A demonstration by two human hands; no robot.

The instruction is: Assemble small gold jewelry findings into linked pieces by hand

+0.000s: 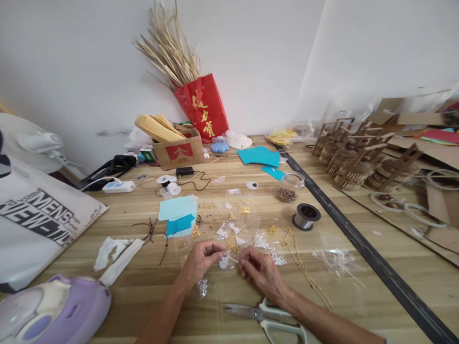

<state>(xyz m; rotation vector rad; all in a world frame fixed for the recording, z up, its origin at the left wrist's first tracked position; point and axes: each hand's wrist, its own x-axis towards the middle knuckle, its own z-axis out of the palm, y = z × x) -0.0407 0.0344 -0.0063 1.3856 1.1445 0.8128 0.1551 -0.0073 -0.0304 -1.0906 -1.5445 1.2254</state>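
Observation:
My left hand (203, 262) is closed in a pinch beside a small clear bag of silver-coloured pieces (223, 262). Opposite it, my right hand (262, 273) has its thumb and fingers pressed together. A thin, shiny strand seems to run between the fingertips, too fine to make out. Around the hands lie little heaps of silver-coloured findings (261, 240) and gold-coloured findings (272, 230). A gold chain (300, 260) stretches along the table to the right of my right hand. Scissors (284, 337) with pale handles lie partly beneath my right wrist, blades pointing left.
A spool of wire (306, 217) and a tub of small beads (287, 194) stand right of centre. Blue sheets (178, 208) lie at the left. A purple and white appliance (57, 316) fills the near left corner. Wooden baskets (350, 156) crowd the right.

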